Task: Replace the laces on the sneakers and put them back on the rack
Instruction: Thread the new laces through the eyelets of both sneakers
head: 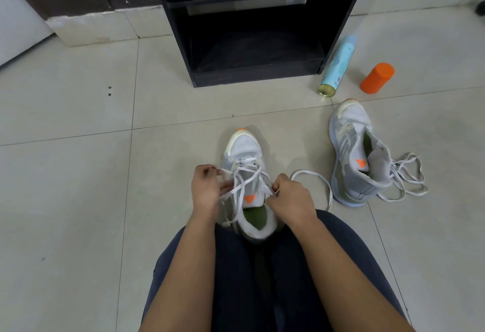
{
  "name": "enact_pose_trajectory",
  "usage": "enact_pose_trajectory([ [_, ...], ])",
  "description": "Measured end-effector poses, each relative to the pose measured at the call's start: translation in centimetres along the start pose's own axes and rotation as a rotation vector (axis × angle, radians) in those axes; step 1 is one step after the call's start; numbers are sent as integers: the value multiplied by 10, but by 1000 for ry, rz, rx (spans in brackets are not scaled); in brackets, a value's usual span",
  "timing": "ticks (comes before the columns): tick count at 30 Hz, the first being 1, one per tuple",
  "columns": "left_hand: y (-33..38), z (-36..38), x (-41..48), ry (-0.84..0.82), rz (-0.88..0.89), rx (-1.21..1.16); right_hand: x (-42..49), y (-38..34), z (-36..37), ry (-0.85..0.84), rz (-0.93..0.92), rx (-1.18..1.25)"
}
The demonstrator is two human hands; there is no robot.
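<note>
1. A grey-and-white sneaker with an orange toe tip stands upright on the tiled floor, just in front of the seated person's knees, toe pointing toward the rack.
2. Its white lace is threaded loosely across the eyelets. One slack strand loops out onto the floor to the right.
3. The left hand is at the shoe's left side, its fingers curled together and pinching a strand of that lace.
4. The right hand is at the shoe's right side by the tongue. Its fingers are bent tight on the lace near the upper eyelets.
5. The matching second sneaker lies to the right, apart from the first, tipped a little, with its own loose lace tangled on the floor beside its heel.
6. The black shoe rack stands straight ahead; its lower shelf is dark.
7. A light-blue spray can lies on its side against the rack's right foot, with an orange cylinder just beside it.
8. Dark trousers cover the person's legs.
</note>
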State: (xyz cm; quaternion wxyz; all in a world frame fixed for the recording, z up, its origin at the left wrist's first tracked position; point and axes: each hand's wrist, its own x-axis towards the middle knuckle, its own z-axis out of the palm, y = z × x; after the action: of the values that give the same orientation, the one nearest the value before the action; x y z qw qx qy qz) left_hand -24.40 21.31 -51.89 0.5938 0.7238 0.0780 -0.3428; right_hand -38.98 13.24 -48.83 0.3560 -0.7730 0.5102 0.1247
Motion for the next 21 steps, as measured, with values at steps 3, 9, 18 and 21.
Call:
enact_pose_trajectory([
  [3,7,-21,21,303,-13,-429,4,1,2,1,35,27],
  [9,-4,-28,18,162,582,518,7,2,5,1,29,-18],
  [18,-4,-15,18,-51,402,483,13,0,6,85,-13,-59],
  [21,6,-38,30,489,288,-38,14,2,7,85,-17,-31],
])
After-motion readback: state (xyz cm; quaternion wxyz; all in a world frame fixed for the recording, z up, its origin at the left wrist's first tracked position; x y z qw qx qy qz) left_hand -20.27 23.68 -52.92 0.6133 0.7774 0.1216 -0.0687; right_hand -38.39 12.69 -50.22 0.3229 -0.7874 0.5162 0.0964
